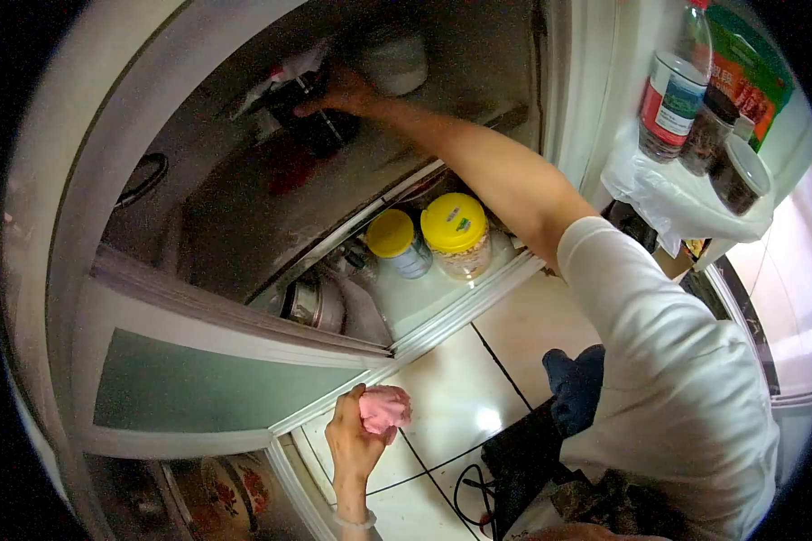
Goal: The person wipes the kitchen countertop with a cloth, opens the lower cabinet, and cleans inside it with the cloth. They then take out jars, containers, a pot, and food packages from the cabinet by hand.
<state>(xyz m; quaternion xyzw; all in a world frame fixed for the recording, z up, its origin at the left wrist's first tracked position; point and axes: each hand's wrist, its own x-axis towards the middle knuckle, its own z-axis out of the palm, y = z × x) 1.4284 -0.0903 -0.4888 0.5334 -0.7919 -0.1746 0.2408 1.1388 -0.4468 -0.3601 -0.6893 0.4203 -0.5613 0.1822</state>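
My left hand (354, 442) is closed around a crumpled pink cloth (385, 409), low in the view above the tiled floor. My right arm stretches across into the dark cupboard, where my right hand (345, 92) grips a black object (314, 117) with light stripes. A pale, partly transparent package (289, 74) lies against that object on its far side. The shadow hides the fingertips and the exact shape of what I hold. Just beyond my right hand stands a whitish container (399, 63).
Below my right arm, two yellow-lidded jars (456, 225) (392, 236) and a metal pot (314, 305) stand on a lower shelf. An open cabinet door (216, 383) is at left. A bottle (672, 104) and dark jars (740, 176) stand at upper right.
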